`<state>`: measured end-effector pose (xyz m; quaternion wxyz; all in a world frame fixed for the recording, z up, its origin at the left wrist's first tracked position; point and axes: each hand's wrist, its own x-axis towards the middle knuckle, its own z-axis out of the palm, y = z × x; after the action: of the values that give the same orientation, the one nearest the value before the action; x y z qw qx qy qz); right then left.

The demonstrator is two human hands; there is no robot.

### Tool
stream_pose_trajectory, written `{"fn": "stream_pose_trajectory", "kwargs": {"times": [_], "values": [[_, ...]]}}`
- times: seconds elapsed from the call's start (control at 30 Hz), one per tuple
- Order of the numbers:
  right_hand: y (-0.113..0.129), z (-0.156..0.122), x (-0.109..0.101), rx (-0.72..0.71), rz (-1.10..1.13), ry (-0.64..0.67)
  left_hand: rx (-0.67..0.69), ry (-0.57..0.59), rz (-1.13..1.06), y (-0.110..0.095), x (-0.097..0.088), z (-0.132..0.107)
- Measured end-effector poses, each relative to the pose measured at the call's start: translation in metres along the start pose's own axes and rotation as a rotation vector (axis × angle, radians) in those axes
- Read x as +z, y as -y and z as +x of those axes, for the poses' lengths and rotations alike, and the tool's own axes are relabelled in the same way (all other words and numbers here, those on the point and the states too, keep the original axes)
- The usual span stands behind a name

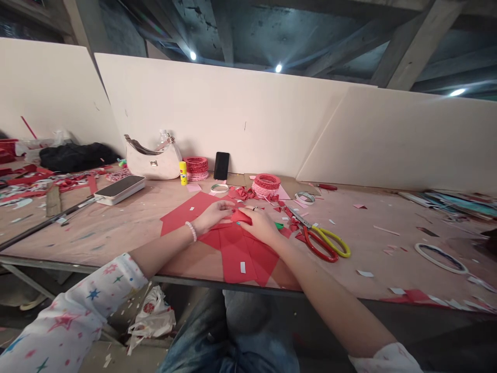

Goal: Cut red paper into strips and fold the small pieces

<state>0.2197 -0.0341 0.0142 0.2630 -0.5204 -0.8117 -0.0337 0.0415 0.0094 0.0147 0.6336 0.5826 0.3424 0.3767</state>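
Both my hands meet over a stack of red paper sheets (240,254) at the front edge of the table (116,228). My left hand (216,213) and my right hand (259,224) pinch a small folded red paper piece (241,216) between their fingers. A pale bead bracelet sits on my left wrist. Another red sheet (186,212) lies under my left hand. Two pairs of scissors, one red-handled (316,247) and one yellow-handled (334,241), lie just right of my right hand.
At the back stand a white handbag (153,161), a yellow glue stick (183,173), a black phone (221,166) and red ring stacks (266,183). Tape rolls (440,257) and red scraps lie around. A white-and-black flat device (119,189) lies left. Board walls enclose the table.
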Motion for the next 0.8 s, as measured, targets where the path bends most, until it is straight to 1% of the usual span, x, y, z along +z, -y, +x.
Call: {"fn": "stream_pose_trajectory", "kwargs": {"times": [0.1, 0.17, 0.23, 0.3, 0.4, 0.47, 0.6, 0.7, 0.8], "values": [[-0.0025, -0.0005, 0.0020, 0.035, 0.079, -0.028, 0.046, 0.051, 0.050, 0.0027, -0.0015, -0.0006], [-0.0042, 0.0000, 0.0030, 0.080, 0.246, -0.035, 0.106, 0.101, 0.144, 0.0046, -0.0022, -0.0008], [-0.0054, 0.0010, 0.0038, 0.132, 0.479, -0.044, 0.167, 0.132, 0.246, 0.0065, -0.0021, -0.0005], [-0.0054, 0.0018, 0.0041, 0.191, 0.693, -0.031, 0.202, 0.116, 0.294, 0.0080, -0.0014, -0.0003], [-0.0038, 0.0018, 0.0038, 0.265, 0.888, 0.036, 0.198, 0.060, 0.275, 0.0086, -0.0001, -0.0009], [-0.0027, 0.0012, 0.0039, 0.293, 0.975, 0.068, 0.195, 0.054, 0.266, 0.0081, 0.0004, -0.0019], [-0.0021, 0.0001, 0.0062, 0.351, 1.097, 0.097, 0.206, 0.084, 0.257, 0.0068, 0.0014, -0.0041], [-0.0024, 0.0000, 0.0079, 0.381, 1.153, 0.104, 0.183, 0.093, 0.214, 0.0056, 0.0033, -0.0052], [-0.0028, 0.0000, 0.0087, 0.386, 1.163, 0.113, 0.137, 0.073, 0.182, 0.0041, 0.0053, -0.0062]]}}
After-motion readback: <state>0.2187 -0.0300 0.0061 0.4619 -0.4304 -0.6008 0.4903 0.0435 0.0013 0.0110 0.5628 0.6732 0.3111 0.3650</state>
